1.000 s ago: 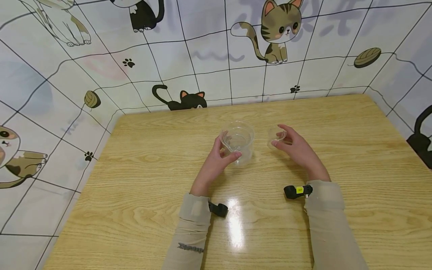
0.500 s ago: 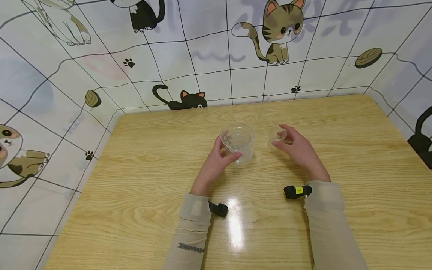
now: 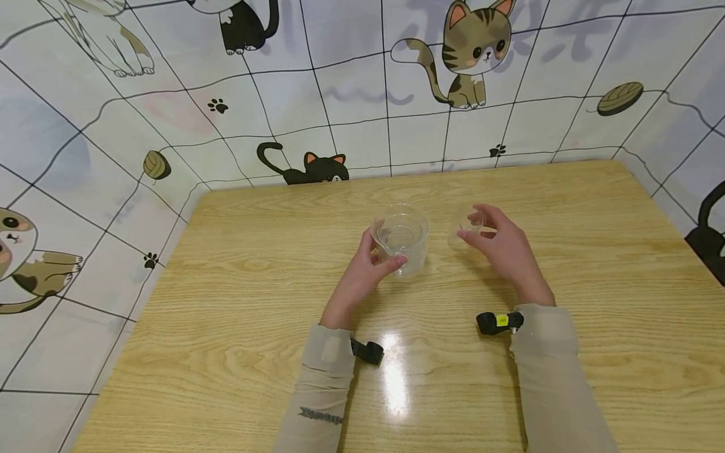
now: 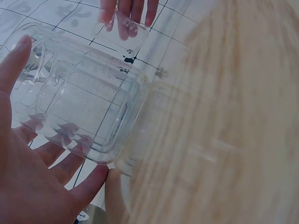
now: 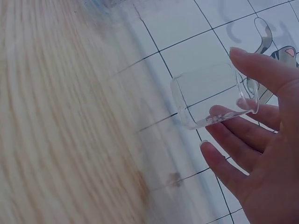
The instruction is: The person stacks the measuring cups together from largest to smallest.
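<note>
My left hand (image 3: 365, 270) grips a large clear glass beaker (image 3: 416, 255) near the middle of the table, thumb in front and fingers round its far left side. In the left wrist view, smaller glass outlines show inside that large beaker (image 4: 88, 102), like another beaker nested in it. To its right, my right hand (image 3: 504, 245) holds a small clear beaker by thumb and fingertips near the rim. The right wrist view shows the small beaker (image 5: 205, 95) apart from the tabletop, white markings on its side. The two beakers stand apart, side by side.
A wood-grain table (image 3: 255, 264) lies under both hands. White grid-patterned walls (image 3: 351, 88) with cartoon cats close in its back and sides. Each wrist wears a small black camera, such as the right one (image 3: 493, 323).
My right hand has raised the small beaker slightly and shifted a little up and right in the head view. The left hand and large beaker stay nearly still.
</note>
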Demonstrator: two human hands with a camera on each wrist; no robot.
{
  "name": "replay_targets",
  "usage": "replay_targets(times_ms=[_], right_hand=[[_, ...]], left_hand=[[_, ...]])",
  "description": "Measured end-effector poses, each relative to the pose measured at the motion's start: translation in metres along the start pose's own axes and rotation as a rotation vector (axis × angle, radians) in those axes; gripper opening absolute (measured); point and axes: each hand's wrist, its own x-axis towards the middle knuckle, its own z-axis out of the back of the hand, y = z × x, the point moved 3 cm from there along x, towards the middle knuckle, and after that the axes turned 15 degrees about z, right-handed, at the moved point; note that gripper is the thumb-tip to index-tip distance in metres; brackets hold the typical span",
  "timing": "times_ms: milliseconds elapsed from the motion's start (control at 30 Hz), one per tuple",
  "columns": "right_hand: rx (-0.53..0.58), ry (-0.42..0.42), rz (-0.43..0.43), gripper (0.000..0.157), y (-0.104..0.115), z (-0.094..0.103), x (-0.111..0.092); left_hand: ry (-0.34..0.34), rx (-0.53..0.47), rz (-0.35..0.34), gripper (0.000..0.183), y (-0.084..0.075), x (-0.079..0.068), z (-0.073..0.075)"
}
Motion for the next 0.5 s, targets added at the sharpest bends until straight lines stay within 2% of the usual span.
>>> replay_targets(times_ms=[200, 500], right_hand=[[0.024, -0.056, 0.005, 0.075, 0.01, 0.003, -0.002], [0.048, -0.133, 0.055, 0.07, 0.023, 0.008, -0.003]], left_hand=[[0.002, -0.005, -0.004, 0.082, 0.0, -0.001, 0.0], [0.001, 0.008, -0.005, 0.083, 0.002, -0.001, 0.0]])
